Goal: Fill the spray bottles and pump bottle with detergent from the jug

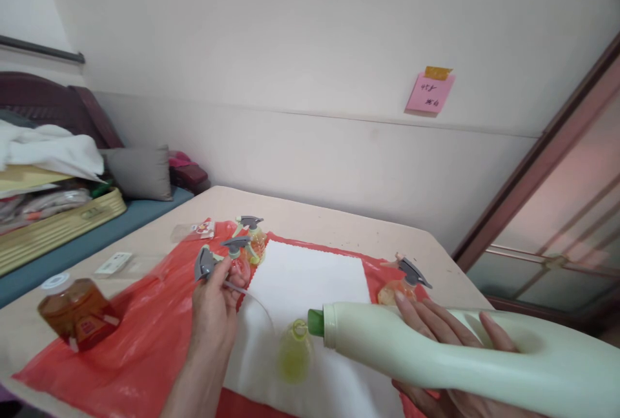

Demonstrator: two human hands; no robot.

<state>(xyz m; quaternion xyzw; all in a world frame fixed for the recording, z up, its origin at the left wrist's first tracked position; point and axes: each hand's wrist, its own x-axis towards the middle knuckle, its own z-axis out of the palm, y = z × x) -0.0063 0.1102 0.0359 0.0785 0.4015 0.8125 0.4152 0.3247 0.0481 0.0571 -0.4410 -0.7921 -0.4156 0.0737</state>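
My right hand (pixel 450 334) is wrapped round a large pale green jug-like bottle (pixel 378 334), tipped onto its side with its green spout pointing left. The spout is at the open mouth of a small clear spray bottle (pixel 294 356) holding yellow-green liquid, which stands on a white cloth (pixel 314 269). My left hand (pixel 217 298) is closed on a grey trigger sprayer head (pixel 206 263), its thin clear tube trailing to the right. Just beyond the left hand are two spray bottles with grey triggers, a nearer one (pixel 237 260) and a farther one (pixel 256 243).
Red plastic sheeting (pixel 126 334) lies under the cloth on a pale table (pixel 300 211). At left stands a bottle of amber liquid (pixel 80 314). Another spray bottle (pixel 397 289) is behind my right hand. A clear package (pixel 186 230) lies near the far left edge. A pink note (pixel 430 94) hangs on the wall.
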